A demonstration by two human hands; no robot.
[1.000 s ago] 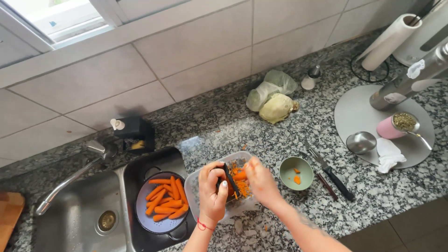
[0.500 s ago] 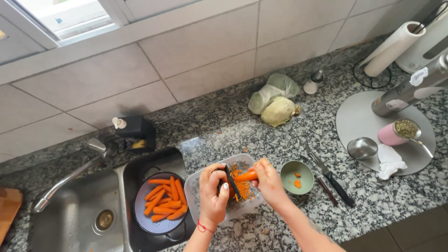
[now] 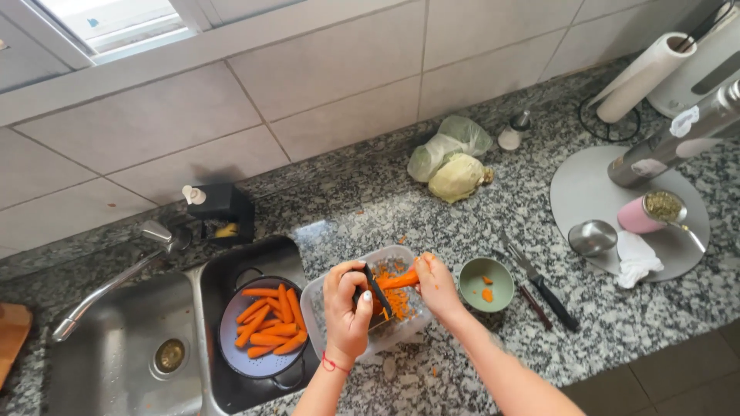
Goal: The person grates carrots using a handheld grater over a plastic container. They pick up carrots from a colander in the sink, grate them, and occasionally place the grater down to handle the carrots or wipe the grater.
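We see a granite counter [image 3: 462, 239], then a clear tub [image 3: 327, 296] of shreds. Over it, our left hand [image 3: 347, 304] grips an upright grater [image 3: 375, 286]; our right hand [image 3: 435, 285] pinches a carrot [image 3: 401, 280] against it. Stiff, likely slippery; best held by its thick end.

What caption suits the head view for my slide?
Left hand steadies a grater over a clear container while right hand presses a carrot against it.

1. The left hand [image 3: 347, 304] is curled in a closed grip, wrist bent, forearm rising from below.
2. The right hand [image 3: 435, 283] pinches its fingers shut, forearm angling in from the lower right.
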